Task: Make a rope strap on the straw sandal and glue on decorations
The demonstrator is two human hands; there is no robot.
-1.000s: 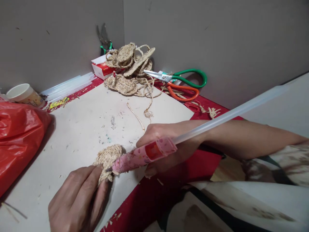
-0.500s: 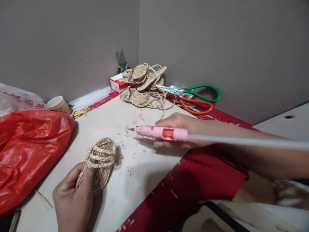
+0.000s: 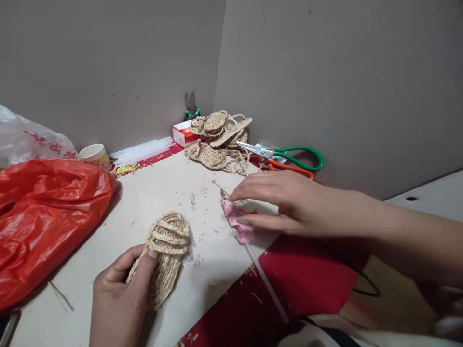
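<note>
A small woven straw slipper (image 3: 168, 243) is pinched by its near side between the thumb and fingers of my left hand (image 3: 121, 289), tilted above the white board. My right hand (image 3: 289, 197) is over a pink glue gun (image 3: 230, 212) that lies on the board, its fingers stretched and apart, touching or just over the body. A long clear glue stick (image 3: 267, 284) sticks out of the gun's back toward me. Part of the gun is hidden under the fingers.
Behind are woven straw pieces (image 3: 210, 156), scissors (image 3: 265, 152) with green and orange handles, a red-white box (image 3: 184, 135) and pruners (image 3: 191, 108). Glue sticks (image 3: 144, 150), a paper cup (image 3: 94, 155) and a red plastic bag (image 3: 54, 217) stand left. Grey walls close the back.
My right hand has brought the glue gun down, turned its nozzle away from me, and loosened its fingers. The slipper stays in my left hand, slightly shifted right in view.
</note>
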